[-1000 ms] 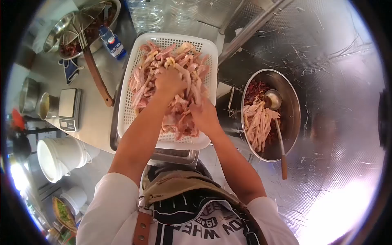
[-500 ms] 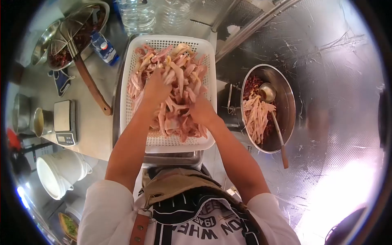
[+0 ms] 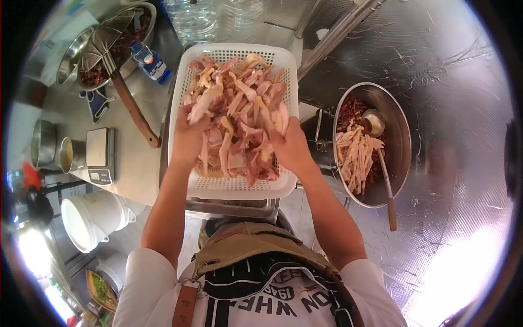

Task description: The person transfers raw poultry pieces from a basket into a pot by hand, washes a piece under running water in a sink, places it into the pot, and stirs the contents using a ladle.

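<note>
A heap of raw poultry pieces [image 3: 239, 125], pink with some yellowish skin, fills most of a white perforated plastic basket [image 3: 239, 192]. At the heap's left side, my left hand [image 3: 190, 136] is closed around some pieces, its fingertips partly hidden by the meat. Opposite it, my right hand [image 3: 292, 146] grips pale pieces at the right side, close to the basket wall. Under the basket's near edge a metal tray [image 3: 234, 208] shows.
To the right, an oval steel pot [image 3: 400, 158] holds pale strips, dried red chillies and a ladle [image 3: 388, 185]. On the left counter are a digital scale [image 3: 101, 155], a wooden-handled strainer [image 3: 131, 111] and a blue-labelled packet [image 3: 150, 62]. White buckets [image 3: 92, 220] stand below.
Both hands have drawn apart from within the heap to its left and right sides, bringing pieces with them. The view has shifted slightly, so the surroundings sit further right.
</note>
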The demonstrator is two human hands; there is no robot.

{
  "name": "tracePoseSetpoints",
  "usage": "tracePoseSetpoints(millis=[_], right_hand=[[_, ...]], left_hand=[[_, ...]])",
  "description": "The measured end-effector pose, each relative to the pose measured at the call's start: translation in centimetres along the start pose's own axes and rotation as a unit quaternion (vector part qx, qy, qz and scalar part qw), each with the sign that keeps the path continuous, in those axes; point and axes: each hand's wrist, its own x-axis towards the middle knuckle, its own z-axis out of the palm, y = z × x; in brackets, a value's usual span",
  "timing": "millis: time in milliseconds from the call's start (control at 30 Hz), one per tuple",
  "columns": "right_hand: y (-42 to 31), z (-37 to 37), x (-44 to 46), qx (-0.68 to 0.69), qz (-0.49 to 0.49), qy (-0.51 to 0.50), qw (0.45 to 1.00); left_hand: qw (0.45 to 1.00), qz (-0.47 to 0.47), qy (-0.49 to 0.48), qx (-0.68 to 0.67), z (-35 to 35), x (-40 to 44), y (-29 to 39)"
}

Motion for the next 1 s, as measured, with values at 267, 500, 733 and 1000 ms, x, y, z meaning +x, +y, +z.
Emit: tracePoseSetpoints(millis=[267,500,733,1000], right_hand=[[1.4,-1.0,-1.6,0.576,0.214,-0.076,0.786],[10.6,-13.6,-5.0,0.642,0.169,0.056,0.746],[24.8,-21.3,-4.7,0.186,0.205,0.182,0.943],[7.4,-10.7,-1.1,-0.142,-0.016,0.115,0.983]], left_hand=[[0.848,0.279,-0.128,0.431,11.7,-9.5,0.0],[0.856,0.358,-0.274,0.253,17.9,-11.5,2.4],[0.813,0.099,-0.001,0.573,6.3,-3.5,-2.8],[0.727,0.018,-0.061,0.683,5.5,-1.0,-3.4]])
